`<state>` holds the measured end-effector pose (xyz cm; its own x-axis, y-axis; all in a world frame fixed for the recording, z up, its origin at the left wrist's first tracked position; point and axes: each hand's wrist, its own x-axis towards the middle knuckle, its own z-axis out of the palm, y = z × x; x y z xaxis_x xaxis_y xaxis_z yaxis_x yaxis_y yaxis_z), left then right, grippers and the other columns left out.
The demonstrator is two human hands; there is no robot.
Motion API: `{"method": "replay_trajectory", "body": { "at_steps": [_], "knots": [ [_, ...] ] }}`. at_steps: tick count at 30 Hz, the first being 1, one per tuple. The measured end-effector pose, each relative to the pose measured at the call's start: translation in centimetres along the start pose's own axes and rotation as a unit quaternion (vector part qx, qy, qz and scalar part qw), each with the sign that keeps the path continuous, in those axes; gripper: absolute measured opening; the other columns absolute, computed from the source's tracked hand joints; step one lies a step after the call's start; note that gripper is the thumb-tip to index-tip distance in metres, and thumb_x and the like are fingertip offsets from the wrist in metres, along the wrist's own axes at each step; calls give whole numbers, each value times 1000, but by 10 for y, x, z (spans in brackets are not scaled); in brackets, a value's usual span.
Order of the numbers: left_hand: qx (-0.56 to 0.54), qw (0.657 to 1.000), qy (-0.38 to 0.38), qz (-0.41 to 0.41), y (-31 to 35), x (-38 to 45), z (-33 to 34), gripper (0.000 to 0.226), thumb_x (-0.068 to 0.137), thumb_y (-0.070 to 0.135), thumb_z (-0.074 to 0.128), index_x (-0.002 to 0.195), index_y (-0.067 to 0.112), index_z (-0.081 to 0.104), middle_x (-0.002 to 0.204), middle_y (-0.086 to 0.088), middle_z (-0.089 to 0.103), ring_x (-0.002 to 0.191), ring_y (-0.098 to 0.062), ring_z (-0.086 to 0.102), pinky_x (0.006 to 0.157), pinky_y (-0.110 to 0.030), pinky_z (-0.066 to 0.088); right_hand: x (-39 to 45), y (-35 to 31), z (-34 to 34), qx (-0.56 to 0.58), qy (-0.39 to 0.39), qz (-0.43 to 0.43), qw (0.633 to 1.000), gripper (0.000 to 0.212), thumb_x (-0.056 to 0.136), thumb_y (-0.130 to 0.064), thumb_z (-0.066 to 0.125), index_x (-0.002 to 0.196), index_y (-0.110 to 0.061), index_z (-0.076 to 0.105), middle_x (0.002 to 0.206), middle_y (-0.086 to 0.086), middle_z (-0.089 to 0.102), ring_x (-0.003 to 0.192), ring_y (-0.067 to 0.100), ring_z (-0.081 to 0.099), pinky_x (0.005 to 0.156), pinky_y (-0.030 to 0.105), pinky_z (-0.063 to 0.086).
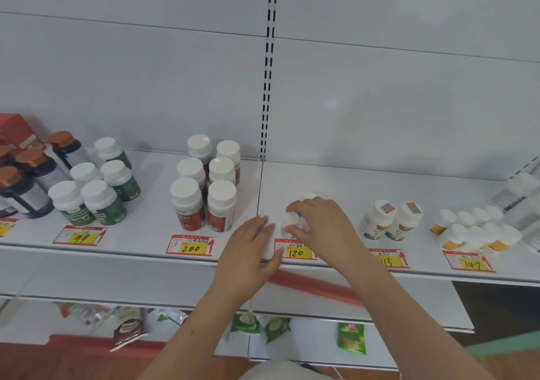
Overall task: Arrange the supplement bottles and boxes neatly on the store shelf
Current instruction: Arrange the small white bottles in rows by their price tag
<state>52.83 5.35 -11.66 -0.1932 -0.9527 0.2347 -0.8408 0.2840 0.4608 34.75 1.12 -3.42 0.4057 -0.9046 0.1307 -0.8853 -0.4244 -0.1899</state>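
Observation:
My right hand (321,224) grips a small white bottle (290,222) by its cap, just behind the "120" price tag (295,251) on the white shelf (336,183). Another white cap (310,196) peeks out behind my fingers. My left hand (248,251) lies flat with straight fingers on the shelf's front edge, just left of that bottle. Red-labelled white-capped bottles (204,186) stand in two rows to the left. Green-labelled bottles (96,186) stand further left.
Dark bottles with copper caps (32,175) and a red box (14,131) fill the far left. Two blue-patterned bottles (391,221) and several small orange-labelled bottles (476,230) stand to the right. Snack packets (350,338) lie on a lower shelf.

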Motion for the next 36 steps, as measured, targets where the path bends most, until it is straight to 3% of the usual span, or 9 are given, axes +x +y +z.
{"method": "replay_trajectory", "body": {
  "at_steps": [5, 11, 17, 19, 21, 24, 29, 32, 36],
  "knots": [
    [11, 1000, 1, -3, 0, -1, -1, 63, 94, 60, 40, 142, 22, 52, 155, 4, 41, 144, -15, 35, 117, -25, 18, 0, 10, -12, 87, 125, 52, 987, 36, 98, -34, 56, 132, -21, 58, 129, -2, 60, 118, 19, 52, 99, 31, 38],
    [4, 1000, 5, 2, -1, -1, -2, 61, 94, 60, 43, 144, 25, 48, 157, 7, 38, 145, -13, 31, 117, -24, 16, 22, 30, -7, 167, -4, 186, 968, 30, 94, -28, 61, 123, -21, 63, 120, 2, 66, 109, 18, 61, 94, 29, 46],
    [-39, 999, -17, -13, 1, 0, -9, 63, 93, 61, 44, 145, 27, 47, 157, 10, 36, 146, -9, 29, 120, -27, 24, 19, 27, -17, 199, 91, 222, 950, 15, 94, -28, 62, 103, -16, 66, 91, 2, 70, 85, 18, 66, 76, 27, 48],
    [-106, 994, -25, -33, 7, -2, -21, 57, 95, 52, 52, 147, 31, 42, 157, 16, 32, 145, -1, 26, 118, -19, 22, 9, 22, -32, 252, 166, 233, 924, 14, 94, -29, 63, 99, -18, 69, 87, -4, 72, 84, 12, 67, 74, 19, 46],
    [-190, 980, 6, -57, 21, -3, -40, 50, 96, 41, 58, 144, 34, 45, 150, 20, 39, 137, 7, 33, 111, -10, 26, -3, 12, -50, 402, 187, 240, 864, 13, 94, -28, 65, 98, -19, 72, 88, -6, 75, 84, 10, 72, 79, 17, 52],
    [-377, 915, 64, -128, 57, 8, -80, 33, 96, 27, 63, 128, 25, 60, 120, 7, 66, 105, 0, 65, 86, -15, 53, -18, -4, -73, 575, 153, 203, 778, 14, 96, -19, 64, 103, -10, 72, 94, 3, 77, 86, 15, 75, 75, 18, 58],
    [-609, 750, -39, -255, 95, 35, -133, 37, 96, 38, 58, 98, 3, 69, 74, -13, 73, 59, -16, 69, 55, -20, 55, -26, -20, -85, 593, 125, 100, 789, 19, 95, -11, 60, 111, -6, 69, 106, 2, 75, 100, 18, 71, 80, 22, 57],
    [-611, 759, -19, -226, 96, 35, -138, 25, 92, 29, 65, 100, 6, 72, 79, -12, 75, 66, -15, 72, 63, -20, 58, -30, -18, -88, 518, 102, 59, 848, 23, 98, -19, 58, 118, -23, 67, 114, -8, 73, 111, 11, 67, 95, 31, 52],
    [-528, 839, 53, -118, 91, 28, -135, 25, 87, 9, 73, 110, 18, 72, 99, -2, 76, 93, -15, 74, 80, -22, 58, -33, -20, -95, 520, 100, 70, 845, 29, 93, -33, 58, 121, -26, 67, 109, -7, 74, 99, 13, 71, 86, 32, 57]
  ]
}}
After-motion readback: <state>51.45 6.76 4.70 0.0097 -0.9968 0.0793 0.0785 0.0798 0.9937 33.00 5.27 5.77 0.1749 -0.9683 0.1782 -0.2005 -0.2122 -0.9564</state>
